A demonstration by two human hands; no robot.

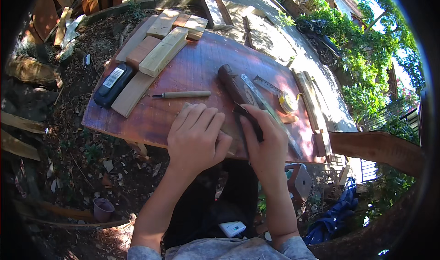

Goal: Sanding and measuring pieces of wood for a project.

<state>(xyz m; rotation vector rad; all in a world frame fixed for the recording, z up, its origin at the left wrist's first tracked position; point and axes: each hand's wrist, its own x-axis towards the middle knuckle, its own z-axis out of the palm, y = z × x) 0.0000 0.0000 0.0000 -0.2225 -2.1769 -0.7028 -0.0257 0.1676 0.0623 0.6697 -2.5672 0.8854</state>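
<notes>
A dark strip (251, 120) is in my right hand (266, 134), pinched between thumb and forefinger, above the table's near edge. My left hand (197, 129) is just beside it, knuckles up, fingers curled; I cannot tell whether they close on anything. I judge the step to be handling the strip; the next move seems to call for a steady pinch and the left hand kept near in support.

Just beyond the strip lies a brown carved piece (236, 88), with a ruler (261, 95) along its right side. Further right is a tape measure (288, 102), yellow and white. Ahead of my left hand, a wooden-handled tool (187, 95) lies crosswise. Wood blocks (162, 52) are stacked at the far left, and a black case (113, 85) is beside them, all on the reddish-brown table (201, 60).

The case bears a white label with bars, its print too small to read. The ruler has markings, also illegible. I can make out no brand.
</notes>
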